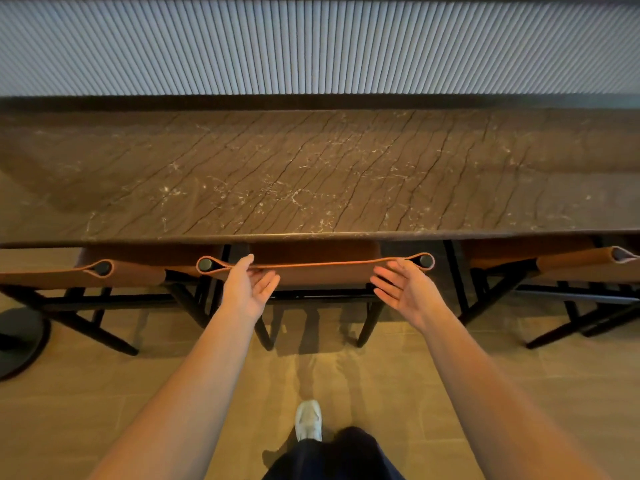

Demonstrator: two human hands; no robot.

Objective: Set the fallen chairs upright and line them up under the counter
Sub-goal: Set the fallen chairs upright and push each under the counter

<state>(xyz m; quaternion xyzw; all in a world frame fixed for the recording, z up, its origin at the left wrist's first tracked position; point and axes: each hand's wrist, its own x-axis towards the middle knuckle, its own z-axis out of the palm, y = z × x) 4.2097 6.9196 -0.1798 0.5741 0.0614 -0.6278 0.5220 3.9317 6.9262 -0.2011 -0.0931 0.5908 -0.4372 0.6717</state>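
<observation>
Three chairs with tan leather backs and black wooden legs stand upright, tucked under the brown marble counter (311, 174). The middle chair (322, 266) is straight ahead of me. My left hand (247, 289) is at the left part of its leather back, fingers straight, thumb touching the top edge. My right hand (403, 289) is at the right part of the back, fingers spread and straight, palm facing inward. Neither hand grips the back. The left chair (104, 275) and the right chair (571, 263) stand on either side.
A ribbed grey wall panel (311, 46) rises behind the counter. A round black table base (20, 341) sits on the tiled floor at the left. My white shoe (308, 419) is on the floor behind the middle chair.
</observation>
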